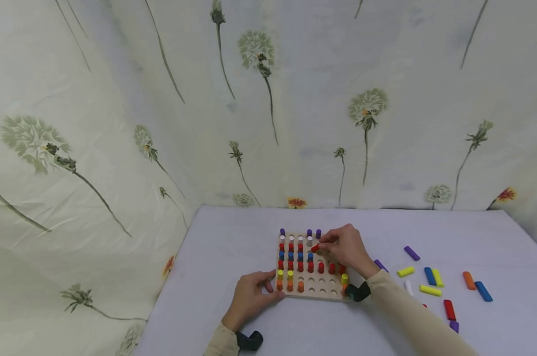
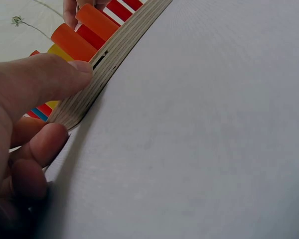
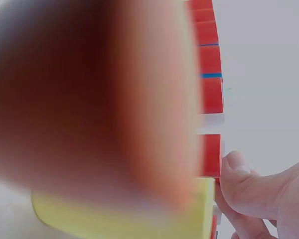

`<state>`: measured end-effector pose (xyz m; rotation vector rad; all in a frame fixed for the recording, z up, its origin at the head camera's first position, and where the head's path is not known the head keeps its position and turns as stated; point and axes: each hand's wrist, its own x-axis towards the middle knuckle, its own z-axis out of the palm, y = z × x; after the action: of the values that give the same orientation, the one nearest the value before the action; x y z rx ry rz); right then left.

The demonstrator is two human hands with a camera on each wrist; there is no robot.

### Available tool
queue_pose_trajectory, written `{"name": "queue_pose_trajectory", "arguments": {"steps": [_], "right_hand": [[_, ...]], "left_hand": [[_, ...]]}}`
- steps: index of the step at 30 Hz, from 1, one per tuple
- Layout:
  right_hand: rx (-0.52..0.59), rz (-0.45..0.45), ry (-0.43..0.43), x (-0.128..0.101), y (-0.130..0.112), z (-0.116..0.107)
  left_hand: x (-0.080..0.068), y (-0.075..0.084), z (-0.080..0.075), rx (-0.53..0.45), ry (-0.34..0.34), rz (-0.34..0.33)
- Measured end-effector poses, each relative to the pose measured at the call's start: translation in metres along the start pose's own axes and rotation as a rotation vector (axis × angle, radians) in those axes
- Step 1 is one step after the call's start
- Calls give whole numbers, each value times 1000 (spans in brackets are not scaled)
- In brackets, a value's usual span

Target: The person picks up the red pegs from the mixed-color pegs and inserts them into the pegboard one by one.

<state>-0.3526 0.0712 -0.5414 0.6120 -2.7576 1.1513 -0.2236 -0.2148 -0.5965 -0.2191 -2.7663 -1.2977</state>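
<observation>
- Pinching a red peg (image 1: 315,248) between thumb and fingertips, the right hand (image 1: 346,248) is over the far right part of the wooden pegboard (image 1: 315,292); the peg is tilted and sits just above the board, near the blue pegs (image 1: 300,256) and one white peg (image 1: 309,241).
- The left hand (image 1: 249,298) rests on the table (image 1: 233,247) at the near left corner of the pegboard. In the left wrist view the thumb (image 2: 45,82) presses on the layered edge of the board (image 2: 102,67), and the other fingers (image 2: 40,147) are curled under it, so the hand grips this corner.
- On the board stand purple pegs (image 1: 283,232) in the far row, then white, red and blue ones, a row of red pegs (image 1: 321,267) across the middle, and yellow pegs (image 1: 290,274) and orange pegs (image 1: 290,286) at the near left. Several holes in the near rows are open.
- The right wrist view is mostly covered by a blurred finger very near the lens; beside it I can see a column of red pegs (image 3: 211,94) and a yellow peg (image 3: 124,221).
- Loose pegs lie on the table to the right, well apart from the board: a purple one (image 1: 412,253), yellow ones (image 1: 405,271), blue ones (image 1: 483,291), an orange one (image 1: 469,280) and a red one (image 1: 449,310).
- Behind the table hangs a pale cloth with dandelion print (image 1: 268,99).
</observation>
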Motion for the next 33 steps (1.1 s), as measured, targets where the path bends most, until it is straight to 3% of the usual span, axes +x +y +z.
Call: {"name": "queue_pose_trajectory", "arguments": {"steps": [7,15,33], "right_hand": [[-33,-36,-33,5,-5,-3],[-30,-31,-153,10,-13,-2],[-214,-142,-251,23,-33,-11]], "left_hand": [[0,1,0,-4,4,-3],[-1,-1,1,-1,1,-16],[1,2,-2,3,0,1]]}}
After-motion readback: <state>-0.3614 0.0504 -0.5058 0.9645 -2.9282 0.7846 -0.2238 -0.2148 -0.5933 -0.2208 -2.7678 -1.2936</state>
